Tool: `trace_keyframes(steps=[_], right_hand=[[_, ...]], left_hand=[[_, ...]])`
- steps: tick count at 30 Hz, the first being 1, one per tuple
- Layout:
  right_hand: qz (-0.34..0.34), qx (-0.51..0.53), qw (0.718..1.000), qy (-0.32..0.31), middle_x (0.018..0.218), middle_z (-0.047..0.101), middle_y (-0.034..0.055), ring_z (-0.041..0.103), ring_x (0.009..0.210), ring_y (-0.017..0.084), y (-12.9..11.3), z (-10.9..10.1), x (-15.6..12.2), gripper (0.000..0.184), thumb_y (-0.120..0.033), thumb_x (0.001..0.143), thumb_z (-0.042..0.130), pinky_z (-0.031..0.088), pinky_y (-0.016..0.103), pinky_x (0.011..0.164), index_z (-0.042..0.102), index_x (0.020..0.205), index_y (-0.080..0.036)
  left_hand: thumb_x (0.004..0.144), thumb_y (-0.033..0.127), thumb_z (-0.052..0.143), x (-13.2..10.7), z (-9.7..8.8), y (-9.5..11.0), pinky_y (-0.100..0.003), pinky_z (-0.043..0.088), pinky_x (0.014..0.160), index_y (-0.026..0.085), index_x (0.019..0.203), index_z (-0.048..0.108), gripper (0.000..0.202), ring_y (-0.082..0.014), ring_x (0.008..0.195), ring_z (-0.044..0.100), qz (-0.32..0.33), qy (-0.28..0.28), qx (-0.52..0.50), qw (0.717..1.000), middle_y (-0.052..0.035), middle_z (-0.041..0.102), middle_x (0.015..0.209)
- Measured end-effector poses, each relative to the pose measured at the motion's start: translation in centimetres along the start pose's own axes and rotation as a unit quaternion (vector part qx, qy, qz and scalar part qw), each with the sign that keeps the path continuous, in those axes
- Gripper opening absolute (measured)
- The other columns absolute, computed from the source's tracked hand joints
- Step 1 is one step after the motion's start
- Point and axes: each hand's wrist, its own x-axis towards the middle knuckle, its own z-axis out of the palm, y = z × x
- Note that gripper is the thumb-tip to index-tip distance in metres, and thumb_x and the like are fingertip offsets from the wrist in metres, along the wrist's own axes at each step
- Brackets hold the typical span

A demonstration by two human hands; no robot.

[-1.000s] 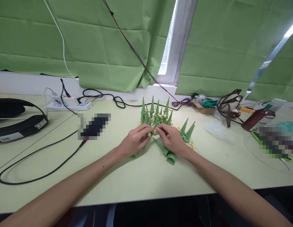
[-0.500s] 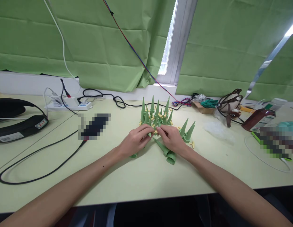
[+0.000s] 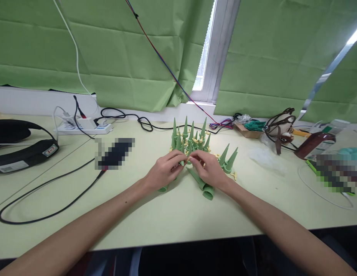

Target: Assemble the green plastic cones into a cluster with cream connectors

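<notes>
My left hand is closed around a green plastic spike, whose tapered end shows beneath the fingers. At its fingertips is a small yellow fitting. My right hand pinches at that fitting, thumb and forefinger together; the exact grip is partly hidden. Just behind both hands stands a cluster of upright green spikes with yellow T-shaped fittings among them. More green spikes stand to the right, beside a loose yellow T-shaped fitting. Under my right hand lie green spikes, and another green open end shows below my left hand.
At left are a black headset, a white power strip and a blurred phone with a black cable. To the right lie a clear plastic bag, a cardboard box, a small bag and a brown bottle.
My right hand's fingers have shifted slightly and bent more at the yellow fitting. My left hand stays in place with the spike.
</notes>
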Motion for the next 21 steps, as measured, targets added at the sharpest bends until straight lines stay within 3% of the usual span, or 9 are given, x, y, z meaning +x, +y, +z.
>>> trace_keyframes(steps=[21], right_hand=[[-0.002, -0.046, 0.999, 0.0, 0.06, 0.052, -0.001, 0.046, 0.055, 0.012, 0.39, 0.13, 0.05, 0.036, -0.029, 0.101, 0.04, 0.033, 0.026, 0.058, 0.049, 0.068, -0.019]], left_hand=[[0.089, 0.004, 0.052, 0.02, 0.01, 0.01, -0.021, 0.053, 0.063, 0.018, 0.107, 0.062, 0.026, -0.0112, 0.075, 0.063, 0.03, 0.0, -0.006, 1.0, -0.0078, 0.066, 0.098]])
